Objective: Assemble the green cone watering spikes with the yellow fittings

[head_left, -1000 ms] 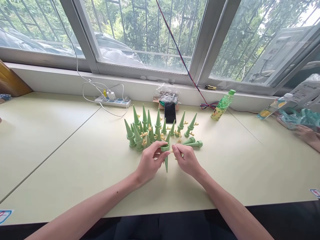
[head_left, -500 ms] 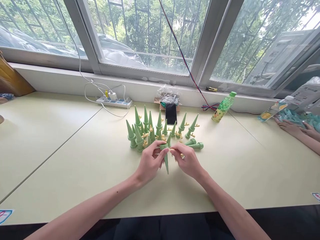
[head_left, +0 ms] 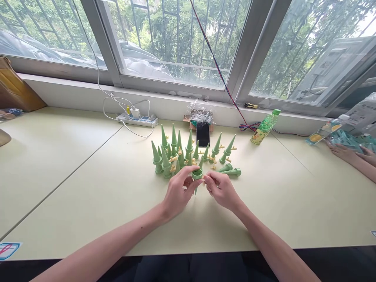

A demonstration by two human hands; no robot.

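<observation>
My left hand (head_left: 179,190) is closed around a green plastic watering spike (head_left: 197,174), its round open end tipped up toward me and its point downward. Against the side of that spike, my right hand (head_left: 221,188) pinches a small yellow valve (head_left: 203,183), mostly covered by the fingertips. Whether the valve is seated in the spike I cannot tell. Just beyond my hands several green spikes (head_left: 157,157) stand point up, many with yellow valves on their sides. Two more green spikes (head_left: 234,172) lie on the table beside my right hand, near a loose yellow valve (head_left: 213,168).
A dark phone (head_left: 203,135) leans by crumpled clear plastic (head_left: 200,112) at the back. Left of it lies a power strip (head_left: 138,120) with white cables. A green drink bottle (head_left: 266,126) stands to the right. Another person's hands (head_left: 342,150) rest at the far right.
The held spike has tilted so that its open end faces me more. My right hand has stayed close to its side, and the view has shifted slightly.
</observation>
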